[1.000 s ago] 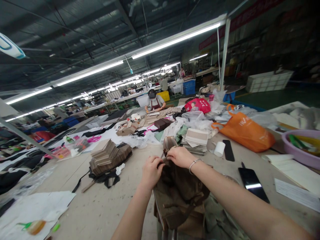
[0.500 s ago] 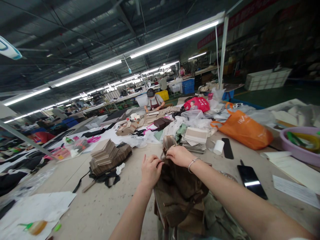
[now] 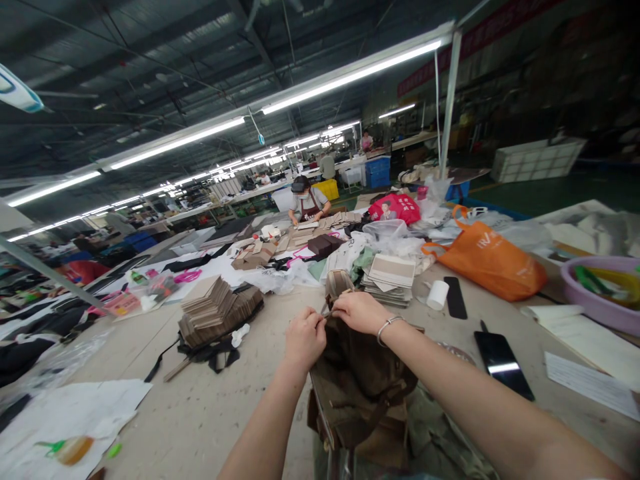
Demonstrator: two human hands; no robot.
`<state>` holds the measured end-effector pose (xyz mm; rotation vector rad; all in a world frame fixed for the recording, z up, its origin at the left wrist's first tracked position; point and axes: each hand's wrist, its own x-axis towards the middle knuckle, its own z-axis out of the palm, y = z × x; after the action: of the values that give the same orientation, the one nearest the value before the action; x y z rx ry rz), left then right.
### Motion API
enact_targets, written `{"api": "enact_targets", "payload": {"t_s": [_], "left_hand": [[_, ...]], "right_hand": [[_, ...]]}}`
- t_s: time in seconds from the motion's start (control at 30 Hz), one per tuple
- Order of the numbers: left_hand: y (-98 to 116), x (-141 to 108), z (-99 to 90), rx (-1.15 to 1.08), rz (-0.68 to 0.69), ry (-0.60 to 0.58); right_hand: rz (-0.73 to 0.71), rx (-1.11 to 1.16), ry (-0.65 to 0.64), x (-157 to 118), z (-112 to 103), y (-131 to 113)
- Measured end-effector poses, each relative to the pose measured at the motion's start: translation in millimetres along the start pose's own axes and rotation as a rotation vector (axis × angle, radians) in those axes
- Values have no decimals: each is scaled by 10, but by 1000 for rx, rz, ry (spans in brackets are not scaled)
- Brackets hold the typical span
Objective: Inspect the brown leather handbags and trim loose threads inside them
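A dark brown fabric bag (image 3: 370,387) hangs over the table's near edge, its lighter rolled top part standing up beyond my hands. My left hand (image 3: 305,339) pinches a thin edge or strap at the bag's top, fingers curled in. Close beside it, my right hand (image 3: 359,312) grips the same top part from above, with a bracelet on the wrist. The fingertips of both hands nearly meet. What exactly lies between them is too small to tell. Olive-green cloth (image 3: 440,433) lies below the bag on the right.
Stacked brown pieces (image 3: 215,313) stand left on the table (image 3: 225,413); another stack (image 3: 390,275) is beyond my right hand. On the right are a phone (image 3: 504,363), a white roll (image 3: 437,295), an orange bag (image 3: 490,260) and a purple basin (image 3: 575,287). A person (image 3: 307,200) works across the table.
The fingers of my left hand have curled in more, and the hand has shifted slightly. My right hand stays almost in place. The person across the table has raised their head a little.
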<state>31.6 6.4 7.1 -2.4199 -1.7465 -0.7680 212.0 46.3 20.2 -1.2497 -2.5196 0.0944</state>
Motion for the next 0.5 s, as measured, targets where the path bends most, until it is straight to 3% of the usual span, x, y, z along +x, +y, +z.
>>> {"api": "enact_targets", "payload": {"t_s": [0.5], "left_hand": [[-88, 60, 66, -179, -127, 25]], "right_hand": [[5, -7, 2, 1, -3, 6]]}}
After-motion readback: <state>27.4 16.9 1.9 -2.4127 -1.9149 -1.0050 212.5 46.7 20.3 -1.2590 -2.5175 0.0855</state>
